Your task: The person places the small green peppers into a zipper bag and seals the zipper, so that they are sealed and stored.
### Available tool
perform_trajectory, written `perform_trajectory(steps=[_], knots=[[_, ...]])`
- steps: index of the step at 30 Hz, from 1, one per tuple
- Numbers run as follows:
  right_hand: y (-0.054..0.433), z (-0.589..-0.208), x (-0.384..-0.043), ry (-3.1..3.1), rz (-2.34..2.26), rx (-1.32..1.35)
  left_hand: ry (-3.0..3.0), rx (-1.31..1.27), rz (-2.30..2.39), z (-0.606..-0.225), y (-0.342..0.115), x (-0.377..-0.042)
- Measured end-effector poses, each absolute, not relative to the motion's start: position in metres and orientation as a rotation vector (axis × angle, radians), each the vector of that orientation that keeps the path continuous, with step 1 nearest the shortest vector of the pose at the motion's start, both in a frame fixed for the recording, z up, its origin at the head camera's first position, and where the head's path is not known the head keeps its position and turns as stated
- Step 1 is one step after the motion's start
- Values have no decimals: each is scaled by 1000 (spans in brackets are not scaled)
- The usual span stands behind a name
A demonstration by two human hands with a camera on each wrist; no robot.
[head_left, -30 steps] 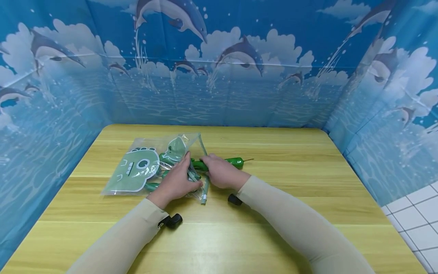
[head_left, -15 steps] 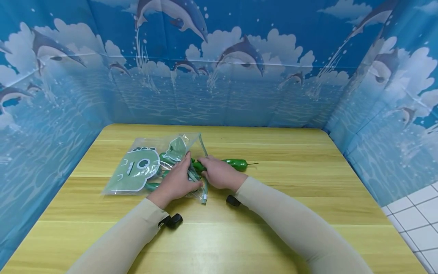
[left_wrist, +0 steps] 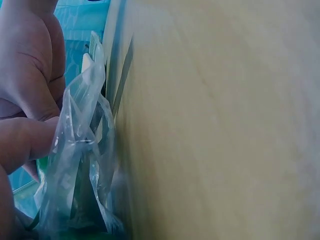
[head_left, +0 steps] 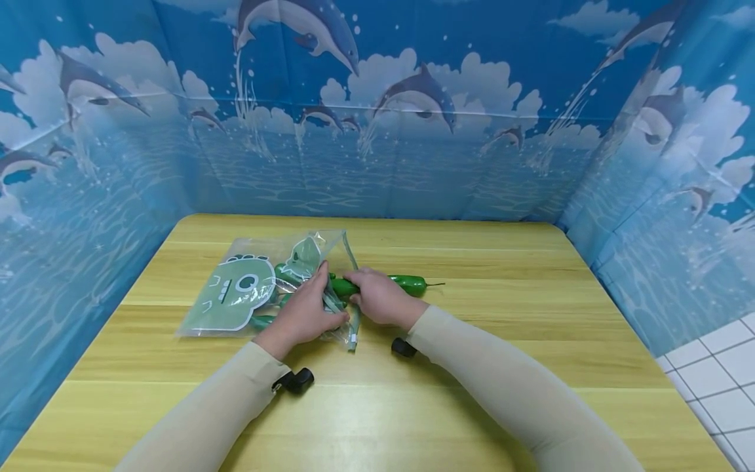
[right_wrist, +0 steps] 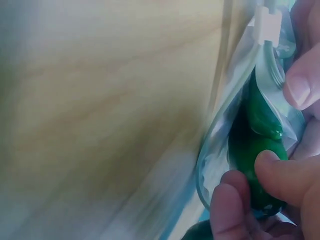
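A clear zip bag (head_left: 224, 295) with green cartoon prints lies on the table, its mouth facing right. Several green peppers (head_left: 262, 321) show through the plastic. My left hand (head_left: 303, 311) pinches the near side of the bag's mouth between thumb and fingers; crumpled plastic (left_wrist: 82, 145) shows beside that thumb in the left wrist view. At the mouth, my right hand (head_left: 383, 298) grips a glossy green pepper (right_wrist: 247, 150) with thumb and fingers. A green pepper end with a thin stem (head_left: 408, 284) sticks out to the right behind this hand.
The wood-grain table (head_left: 501, 367) extends around the bag and arms. A dolphin-print curtain (head_left: 377, 170) stands along its back and sides. White tiles (head_left: 722, 367) show at the right. A white zip slider (right_wrist: 267, 25) sits on the bag's edge.
The stemmed pepper end has shifted slightly right, its stem tilting lower. My right hand has moved a little left and its grip has adjusted; the left hand and bag stay put.
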State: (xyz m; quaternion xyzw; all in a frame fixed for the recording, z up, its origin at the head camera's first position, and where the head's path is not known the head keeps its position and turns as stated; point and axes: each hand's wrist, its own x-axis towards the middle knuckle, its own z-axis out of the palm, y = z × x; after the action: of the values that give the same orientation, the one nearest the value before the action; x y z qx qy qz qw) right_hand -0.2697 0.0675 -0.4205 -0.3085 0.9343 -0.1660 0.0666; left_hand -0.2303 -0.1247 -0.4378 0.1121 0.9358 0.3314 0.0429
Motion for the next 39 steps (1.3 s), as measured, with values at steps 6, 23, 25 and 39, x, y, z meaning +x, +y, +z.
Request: perform_trajectory(steps=[6, 23, 25, 39], knots=[[70, -419, -270, 2783, -517, -940, 2854, 347, 1020, -437, -124, -229], [71, -425, -280, 2798, -713, -782, 2848, 329, 1030, -437, -125, -230], [69, -426, -281, 2797, -741, -768, 2840, 324, 1037, -437, -125, -230], [63, -426, -280, 2768, -844, -666, 2832, 308, 1009, -435, -123, -229]])
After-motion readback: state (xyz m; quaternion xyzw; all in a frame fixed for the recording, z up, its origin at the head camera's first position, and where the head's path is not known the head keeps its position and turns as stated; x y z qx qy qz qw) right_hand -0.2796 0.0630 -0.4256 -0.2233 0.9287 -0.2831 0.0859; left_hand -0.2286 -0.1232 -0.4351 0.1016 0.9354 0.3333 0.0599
